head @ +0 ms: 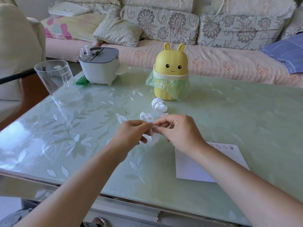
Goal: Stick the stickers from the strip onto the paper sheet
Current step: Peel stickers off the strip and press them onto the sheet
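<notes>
Wide view first: a floral-patterned cream sofa (pixel 164 27) runs across the back, and in front of it is the pale green glass-topped table with a white leaf pattern (pixel 229 112), where all the action is. On the far side stand a yellow rabbit-shaped bin lined with a green bag (pixel 171 63), a grey-and-white lidded box (pixel 100 69) and, over at the left edge, a tall clear plastic cup (pixel 55 79).

Closer in, the white paper sheet (pixel 193 167) lies flat on the table, partly under the right forearm, with a row of small stickers (pixel 223 146) along its far edge.

Now the hands, raised mid-table. The left hand (pixel 129 133) pinches the white sticker strip (pixel 148 118), steadying it. The right hand (pixel 178 131) has thumb and forefinger closed together on the same strip, right against the left fingertips. That reads as picking at a sticker edge, though whether one has lifted is too small to tell. The strip's long axis runs away from the person, looping up from the fingers to a coiled end resting just in front of the bin.

Here's the key line: the sheet lies to the right of the hands and nearer the person, so the right hand is the closer one. A freed sticker would likely travel right and back, toward that far-edge row.
</notes>
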`<state>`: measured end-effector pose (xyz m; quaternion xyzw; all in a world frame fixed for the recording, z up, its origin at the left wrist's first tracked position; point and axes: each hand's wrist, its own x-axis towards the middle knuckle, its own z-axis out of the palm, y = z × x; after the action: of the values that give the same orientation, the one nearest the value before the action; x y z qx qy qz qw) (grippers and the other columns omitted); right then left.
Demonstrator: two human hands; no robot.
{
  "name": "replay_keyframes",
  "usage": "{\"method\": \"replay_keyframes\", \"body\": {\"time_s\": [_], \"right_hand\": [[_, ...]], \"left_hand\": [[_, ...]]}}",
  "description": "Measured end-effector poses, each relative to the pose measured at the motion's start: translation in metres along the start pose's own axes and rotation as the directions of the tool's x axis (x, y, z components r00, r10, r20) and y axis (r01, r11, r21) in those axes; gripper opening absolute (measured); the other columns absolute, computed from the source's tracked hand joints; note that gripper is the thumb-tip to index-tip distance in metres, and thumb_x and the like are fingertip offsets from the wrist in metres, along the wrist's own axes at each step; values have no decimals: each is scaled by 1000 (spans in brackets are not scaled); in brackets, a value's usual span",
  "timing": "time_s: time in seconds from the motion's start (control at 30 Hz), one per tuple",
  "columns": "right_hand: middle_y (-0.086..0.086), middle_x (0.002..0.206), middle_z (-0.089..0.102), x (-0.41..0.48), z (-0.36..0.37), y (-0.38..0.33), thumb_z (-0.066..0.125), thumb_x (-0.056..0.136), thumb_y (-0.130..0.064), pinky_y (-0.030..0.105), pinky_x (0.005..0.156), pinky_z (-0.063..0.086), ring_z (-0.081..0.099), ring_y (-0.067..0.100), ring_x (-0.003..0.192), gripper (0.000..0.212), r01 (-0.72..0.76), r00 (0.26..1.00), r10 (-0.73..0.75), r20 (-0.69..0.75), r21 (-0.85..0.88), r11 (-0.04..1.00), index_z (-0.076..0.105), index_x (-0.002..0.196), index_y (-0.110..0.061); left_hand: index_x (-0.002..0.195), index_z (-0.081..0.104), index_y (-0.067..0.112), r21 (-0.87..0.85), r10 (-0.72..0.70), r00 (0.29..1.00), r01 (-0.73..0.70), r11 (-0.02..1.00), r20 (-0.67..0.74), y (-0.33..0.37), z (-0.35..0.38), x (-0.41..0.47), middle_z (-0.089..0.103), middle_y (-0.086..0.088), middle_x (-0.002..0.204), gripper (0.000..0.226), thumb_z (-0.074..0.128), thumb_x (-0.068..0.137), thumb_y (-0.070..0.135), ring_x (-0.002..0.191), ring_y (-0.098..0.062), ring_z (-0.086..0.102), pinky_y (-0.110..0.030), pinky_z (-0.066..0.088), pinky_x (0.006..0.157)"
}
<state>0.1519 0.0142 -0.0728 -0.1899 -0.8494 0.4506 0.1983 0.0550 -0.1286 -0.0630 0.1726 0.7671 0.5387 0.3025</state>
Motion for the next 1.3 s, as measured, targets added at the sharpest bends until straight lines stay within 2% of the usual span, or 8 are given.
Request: {"method": "replay_keyframes", "body": {"time_s": [0.1, 0.27, 0.47, 0.63, 0.73, 0.9, 1.07, 1.3], "right_hand": [[-31, 60, 59, -3, 1, 2, 82, 82, -31, 14, 55, 34, 52, 2, 55, 9, 106, 991, -119, -52, -208, 972, 80, 90, -35], [-16, 81, 65, -2, 2, 6, 84, 79, -30, 19, 55, 34, 51, -3, 61, 9, 253, 955, -287, -68, -314, 915, 80, 86, -33], [-11, 81, 64, -4, 4, 7, 82, 81, -28, 19, 53, 28, 46, -9, 58, 5, 351, 919, -393, -26, -396, 848, 78, 82, -31], [-14, 83, 63, -4, 1, 8, 81, 81, -27, 25, 58, 42, 49, 9, 57, 7, 206, 978, -207, 18, -226, 952, 75, 79, -30], [-18, 61, 61, -3, -9, 7, 81, 82, -25, 17, 55, 40, 47, 6, 51, 10, 12, 999, -10, 36, -62, 998, 75, 76, -28], [-11, 49, 58, -6, -33, 10, 79, 86, -21, 17, 41, 37, 52, 6, 43, 7, -231, 973, 229, 35, 84, 969, 76, 83, -15], [-11, 49, 61, -13, -60, 23, 79, 85, -20, 15, 40, 36, 54, 8, 46, 7, -371, 928, 368, 50, 61, 927, 75, 85, -13], [-8, 63, 70, -28, -83, 48, 78, 84, -17, 15, 41, 35, 58, 14, 51, 6, -448, 892, 448, 54, -20, 894, 74, 80, -15]], "left_hand": [[83, 76, 20, -12, 2, 1000, -2, 1000, -4, 0, 1, 0, 74, 6, 80, 20, 65, 89, 35, 64, -12, 62, -27, 41, 67], [84, 77, 16, -38, -15, 1000, 15, 999, 7, 1, 2, -2, 74, 2, 83, 19, 66, 88, 32, 67, -14, 61, -28, 39, 69], [84, 76, 9, -67, -87, 995, 84, 994, -38, -1, 7, -1, 71, 3, 75, 22, 65, 87, 27, 65, -15, 59, -27, 39, 65], [75, 73, 15, 148, 9, 990, 12, 989, -139, -8, 14, 6, 67, -8, 72, 24, 60, 88, 32, 61, -17, 55, -25, 40, 59], [77, 67, 13, 348, 100, 979, -34, 937, -175, -11, 19, 9, 57, -8, 62, 28, 57, 89, 36, 53, -17, 47, -27, 36, 54], [73, 56, 16, 693, 333, 925, -117, 711, -185, -11, 31, 7, 53, 4, 66, 33, 52, 92, 42, 63, -20, 50, -28, 35, 53], [94, 59, 13, 784, 579, 797, -247, 569, -169, -8, 45, 3, 55, -1, 87, 29, 54, 92, 41, 84, -26, 53, -35, 42, 62], [138, 46, 6, 872, 634, 767, -239, 428, -100, -5, 55, 6, 52, -12, 112, 60, 62, 87, 32, 100, -32, 50, -41, 46, 76]]}}
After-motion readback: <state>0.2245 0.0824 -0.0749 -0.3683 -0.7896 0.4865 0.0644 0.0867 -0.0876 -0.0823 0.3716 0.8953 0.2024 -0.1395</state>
